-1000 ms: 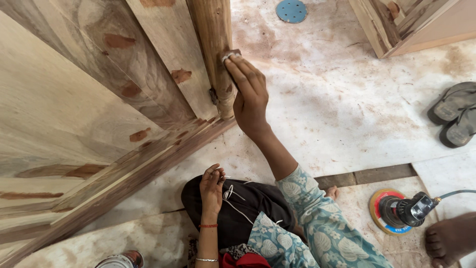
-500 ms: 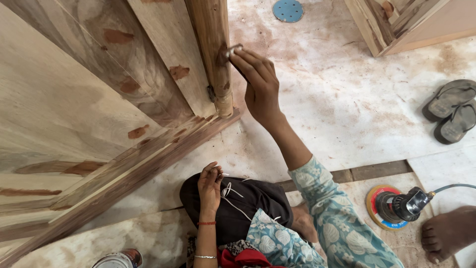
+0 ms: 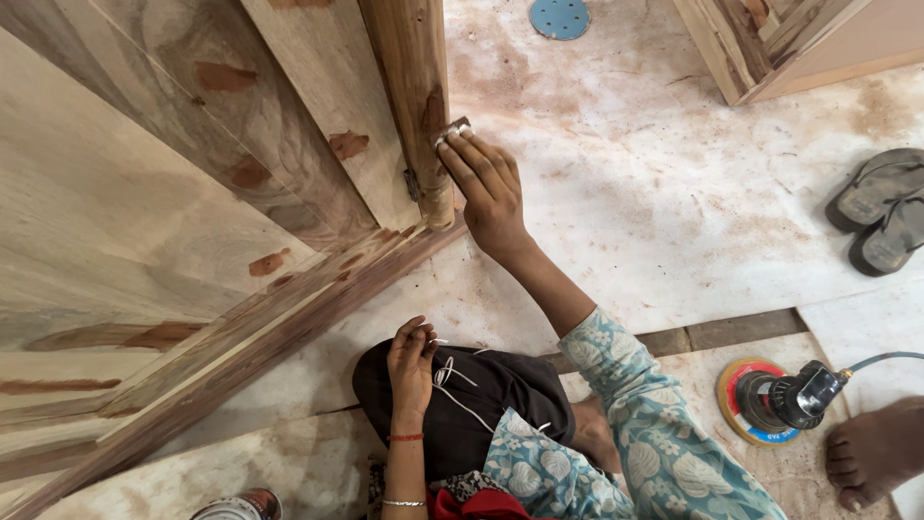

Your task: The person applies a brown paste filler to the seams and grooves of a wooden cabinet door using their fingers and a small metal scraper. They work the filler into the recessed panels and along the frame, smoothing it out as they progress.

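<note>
A small piece of sandpaper (image 3: 452,129) is pressed by the fingers of the right hand (image 3: 489,188) against the upright wooden post (image 3: 412,96) of a door frame. The left hand (image 3: 412,364) is rested, loosely curled and empty, on a dark-clothed knee. One round blue sanding disc (image 3: 560,17), one orbital sander (image 3: 775,400) and two grey sandals (image 3: 884,207) are seen on the floor.

My right hand (image 3: 489,193) presses a small sanding pad (image 3: 452,130) against the round wooden post (image 3: 414,106) of the plank frame on my left. My left hand (image 3: 412,361) rests on my knee. A disc sander (image 3: 775,400) sits on the floor to my right, with grey sandals (image 3: 881,221) beyond it.
</note>
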